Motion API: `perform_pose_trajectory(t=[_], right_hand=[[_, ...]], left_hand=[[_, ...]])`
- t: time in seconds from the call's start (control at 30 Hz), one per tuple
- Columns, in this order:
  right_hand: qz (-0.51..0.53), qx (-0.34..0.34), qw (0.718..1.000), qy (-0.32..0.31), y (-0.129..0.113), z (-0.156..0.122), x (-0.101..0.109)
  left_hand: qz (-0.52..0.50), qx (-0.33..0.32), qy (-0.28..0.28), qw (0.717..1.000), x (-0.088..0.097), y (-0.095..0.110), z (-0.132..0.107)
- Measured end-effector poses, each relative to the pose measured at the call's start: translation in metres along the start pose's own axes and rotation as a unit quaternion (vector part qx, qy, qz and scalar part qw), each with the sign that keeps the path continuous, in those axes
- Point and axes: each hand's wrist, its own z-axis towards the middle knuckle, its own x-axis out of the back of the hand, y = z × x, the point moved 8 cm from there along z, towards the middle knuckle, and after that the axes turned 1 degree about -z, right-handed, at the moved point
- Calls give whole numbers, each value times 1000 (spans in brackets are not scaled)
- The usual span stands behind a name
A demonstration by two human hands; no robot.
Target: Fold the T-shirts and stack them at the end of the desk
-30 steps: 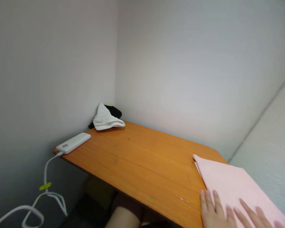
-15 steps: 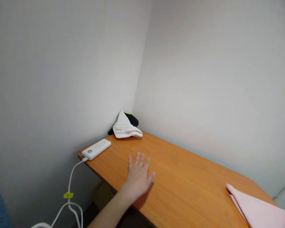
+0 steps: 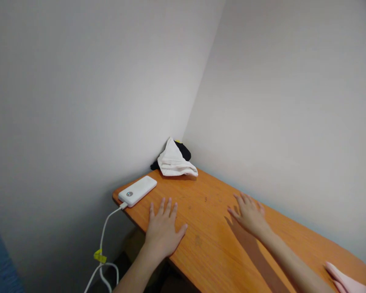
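Observation:
My left hand (image 3: 163, 232) lies over the near left part of the wooden table (image 3: 219, 244), palm down with its fingers spread, holding nothing. Just beyond its fingertips is a white power bank (image 3: 138, 191) with a cable plugged into its near end. Farther right, my right hand (image 3: 248, 211) reaches over the table near the wall, fingers apart and nothing in them; its shadow falls on the wood below. A crumpled white cloth (image 3: 174, 160) lies in the far corner, in front of a black item (image 3: 184, 150) whose kind I cannot make out.
Two pale walls meet behind the table's far corner. The white cable (image 3: 103, 234), with a yellow tag (image 3: 100, 256), hangs off the left edge. A folded pink cloth (image 3: 347, 280) lies at the lower right, partly cut off by the frame.
My right hand has come into view from the lower right. My left hand appears slightly left of where it was, closer to the power bank. The view has turned a little.

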Motion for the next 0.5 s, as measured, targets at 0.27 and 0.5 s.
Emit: perform_pose_trajectory(t=[0.27, 0.5], right_hand=[[87, 88, 991, 59, -209, 116, 6], [204, 49, 976, 57, -222, 155, 31]], left_hand=[[-25, -3, 6, 1000, -6, -7, 1], [-27, 1, -3, 1000, -7, -8, 1]])
